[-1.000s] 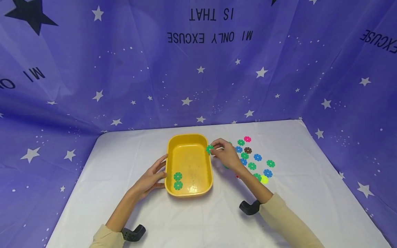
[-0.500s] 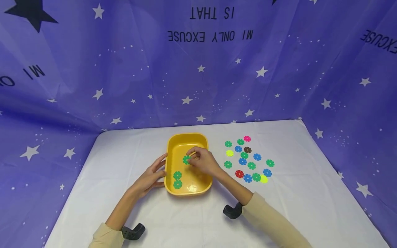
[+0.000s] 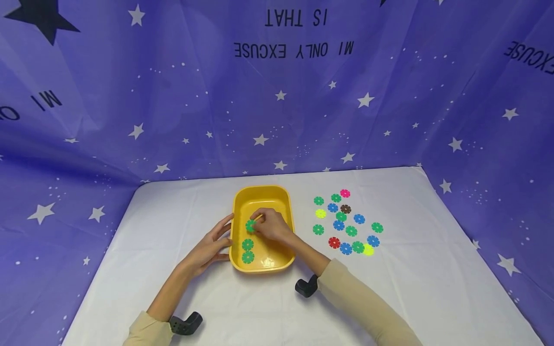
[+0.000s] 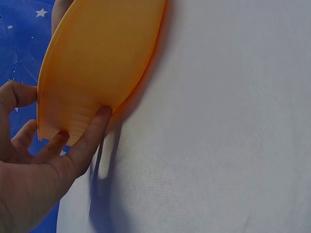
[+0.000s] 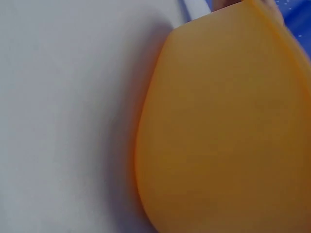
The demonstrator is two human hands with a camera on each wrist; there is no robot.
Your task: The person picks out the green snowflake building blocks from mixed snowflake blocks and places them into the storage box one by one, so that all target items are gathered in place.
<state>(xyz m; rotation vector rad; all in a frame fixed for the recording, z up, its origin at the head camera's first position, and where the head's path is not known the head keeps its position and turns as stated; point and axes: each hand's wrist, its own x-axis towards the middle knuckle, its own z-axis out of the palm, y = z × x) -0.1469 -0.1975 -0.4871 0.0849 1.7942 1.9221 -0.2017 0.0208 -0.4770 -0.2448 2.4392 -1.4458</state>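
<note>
A yellow tray (image 3: 262, 193) stands on the white table. My right hand (image 3: 273, 225) is over its inside, pinching a green snowflake disc (image 3: 250, 226) between thumb and fingers. Two more green discs, a farther one (image 3: 247, 244) and a nearer one (image 3: 248, 257), lie on the tray floor close to the left wall. Outside that wall, my left hand (image 3: 210, 248) touches the tray with spread fingertips; the left wrist view shows a fingertip (image 4: 103, 112) resting against the outer side. In the right wrist view the tray wall (image 5: 218, 126) hides my right hand's fingers.
Right of the tray, several loose snowflake discs lie scattered: green, blue, yellow, a red one (image 3: 334, 242), a brown one (image 3: 346, 209) and a pink one (image 3: 345, 193). A purple star-printed curtain (image 3: 277, 115) hangs behind the table.
My right hand has carried the green disc leftward, from the tray's right rim to above the floor near the left wall. My left hand has stayed at the tray's left side.
</note>
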